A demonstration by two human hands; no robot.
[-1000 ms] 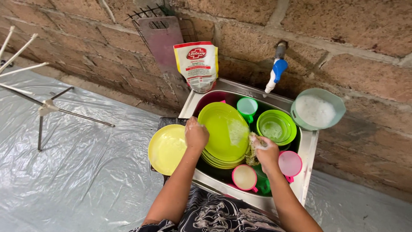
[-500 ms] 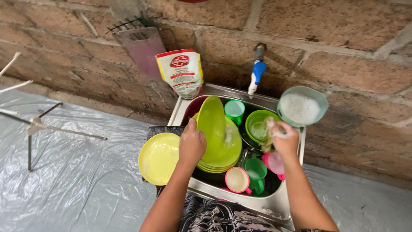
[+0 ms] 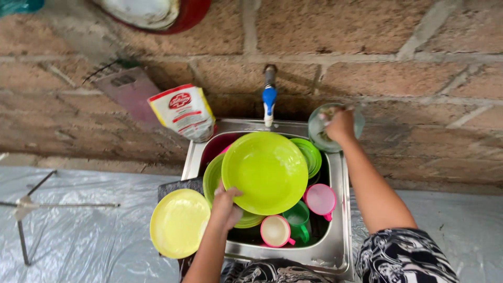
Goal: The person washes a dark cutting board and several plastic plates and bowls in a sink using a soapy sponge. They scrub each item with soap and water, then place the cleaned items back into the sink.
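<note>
Lime-green plate stood tilted over the sink, gripped at its seven o'clock edge by my left hand; my right hand (fingers curled, contents unclear) dipped into the clear bowl at two o'clock. Most dishes seemingly remained unwashed.

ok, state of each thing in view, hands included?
Left hand: grips the lime plate's lower rim.
Lime plate: tilted up over the sink, held.
Right hand: reaching into the clear bowl.
Clear bowl: on the sink's back corner, contents unclear.
Yellow plate: flat, left of the sink.
Sink: full of dishes.
Tap: no water visible.
Pouch: upright against the wall.
Pink cup: upright in the sink.
</note>
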